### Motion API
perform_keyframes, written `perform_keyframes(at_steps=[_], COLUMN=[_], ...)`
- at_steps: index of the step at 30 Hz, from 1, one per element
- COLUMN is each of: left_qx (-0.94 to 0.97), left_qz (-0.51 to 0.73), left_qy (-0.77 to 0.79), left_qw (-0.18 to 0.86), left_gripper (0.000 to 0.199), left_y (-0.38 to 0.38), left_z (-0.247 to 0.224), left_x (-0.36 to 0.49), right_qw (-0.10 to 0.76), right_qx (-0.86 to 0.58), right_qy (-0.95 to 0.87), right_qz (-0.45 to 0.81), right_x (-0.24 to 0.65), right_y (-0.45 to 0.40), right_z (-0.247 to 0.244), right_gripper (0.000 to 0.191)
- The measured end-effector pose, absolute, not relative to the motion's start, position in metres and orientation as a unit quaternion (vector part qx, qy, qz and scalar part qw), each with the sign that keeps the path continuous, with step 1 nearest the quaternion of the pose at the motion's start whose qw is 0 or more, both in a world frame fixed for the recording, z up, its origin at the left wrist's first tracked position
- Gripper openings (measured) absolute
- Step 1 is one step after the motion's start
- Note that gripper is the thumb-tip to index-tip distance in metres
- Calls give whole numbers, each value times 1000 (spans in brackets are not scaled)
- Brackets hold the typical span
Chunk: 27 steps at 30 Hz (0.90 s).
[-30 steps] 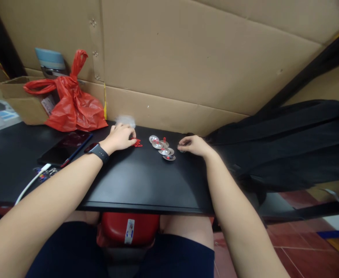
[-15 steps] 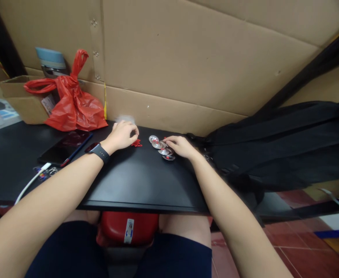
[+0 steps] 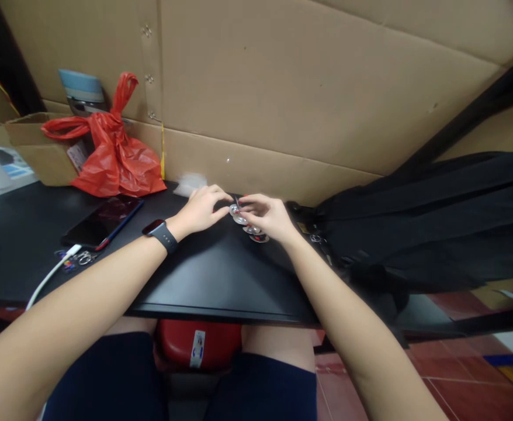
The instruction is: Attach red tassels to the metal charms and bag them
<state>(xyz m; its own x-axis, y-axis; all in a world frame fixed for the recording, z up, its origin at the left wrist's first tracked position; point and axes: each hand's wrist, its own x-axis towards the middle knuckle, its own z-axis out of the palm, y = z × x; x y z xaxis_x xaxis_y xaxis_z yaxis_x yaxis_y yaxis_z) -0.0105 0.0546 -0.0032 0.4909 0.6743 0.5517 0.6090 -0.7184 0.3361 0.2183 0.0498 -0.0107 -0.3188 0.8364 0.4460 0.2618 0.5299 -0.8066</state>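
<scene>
Several shiny silver cymbal-like discs (image 3: 253,230) with red centres lie in an overlapping row on the black table. My right hand (image 3: 269,216) is closed over them, pinching one thin silver disc (image 3: 238,203) that stands on edge between thumb and fingers. From the left, my left hand (image 3: 210,207) reaches to the same spot, its thumb and fingers apart with the tips close beside the discs. Whether those tips touch the raised disc I cannot tell. A bit of red (image 3: 245,197) shows behind my right hand's fingers.
A clear plastic bag (image 3: 190,183) lies behind my left hand. Left on the table (image 3: 186,280) are a phone (image 3: 103,222), a white cable (image 3: 50,275), keyrings (image 3: 85,257), a red plastic bag (image 3: 118,164) and a cardboard box (image 3: 46,155). A black bag (image 3: 423,216) sits at right.
My left hand has moved right, from over the red cord to beside the discs. The right hand has lifted one disc on edge. The red cord no longer shows at its former place.
</scene>
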Motion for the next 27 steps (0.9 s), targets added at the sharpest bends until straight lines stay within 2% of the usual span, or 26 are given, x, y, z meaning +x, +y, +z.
perform_keyframes(at_steps=[3,9,13,18,24,27], left_qx=[858,834,831,841,847,846], left_qz=[369,409,394,365,338,306], left_qy=[353,359,379,385,408,437], left_qw=[60,90,108,109,32,-11], left_gripper=[19,11,11,13,16,17], left_y=[50,50,50,46,45,52], left_z=[-1,0,-5,-4,11,12], left_x=[-6,-2,0,1,-8,-20], right_qw=[460,484,488,476,517,505], right_qx=[-354,-361,-358,-347,-382,-444], right_qy=[-744,-730,-736,-737,-718,-716], right_qz=[331,319,303,331,265,187], right_x=[205,197,196,194,207,241], right_y=[43,38,34,32,43,55], right_z=[-10,-9,-4,-4,-2,3], right_gripper=[52,52,57,54,49,45])
